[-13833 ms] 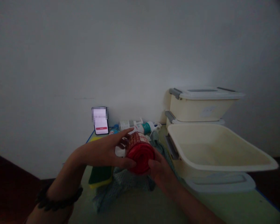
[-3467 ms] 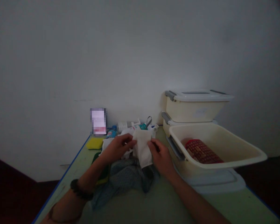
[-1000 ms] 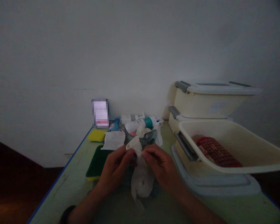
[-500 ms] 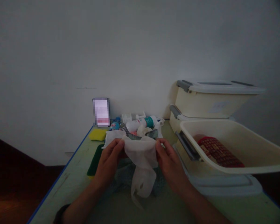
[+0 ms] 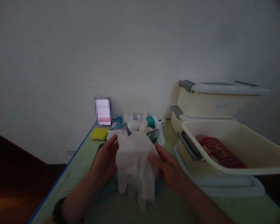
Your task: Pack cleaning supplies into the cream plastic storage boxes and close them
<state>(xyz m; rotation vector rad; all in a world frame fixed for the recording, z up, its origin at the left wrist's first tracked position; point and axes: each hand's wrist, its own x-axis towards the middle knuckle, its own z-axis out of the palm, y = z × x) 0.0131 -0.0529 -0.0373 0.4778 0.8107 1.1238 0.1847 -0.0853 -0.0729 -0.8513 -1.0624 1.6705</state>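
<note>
Between the two hands, above the near part of the worktop (image 5: 74,177), a white glove (image 5: 135,155) hung with its cuff uppermost and its fingers downward. The left hand (image 5: 105,158) was partly closed on the left edge of the cuff. The right hand (image 5: 166,165) gripped the opposite edge, its thumb on the front face and its other fingers largely concealed behind.

Handling of the glove was judged partway complete: it was raised and spread, but not yet set down. Below it, a grey-green cloth (image 5: 106,193) lay partly covered. Directly behind were a white cloth (image 5: 110,133), a yellow sponge (image 5: 99,133) and a green scouring pad (image 5: 95,154), the last mostly obscured by the left hand. Further back lay a blue bottle (image 5: 116,124), a teal-banded bottle (image 5: 142,123) and a pump bottle (image 5: 130,117).

To the right, the open bin (image 5: 254,146) contained one visible item, a red patterned container (image 5: 221,152) on its side. Overall progress was judged early: that item was inside, whereas the glove, sponge, pad, bottles and cloths were outside. Lidded bins (image 5: 205,104) stood stacked behind.
</note>
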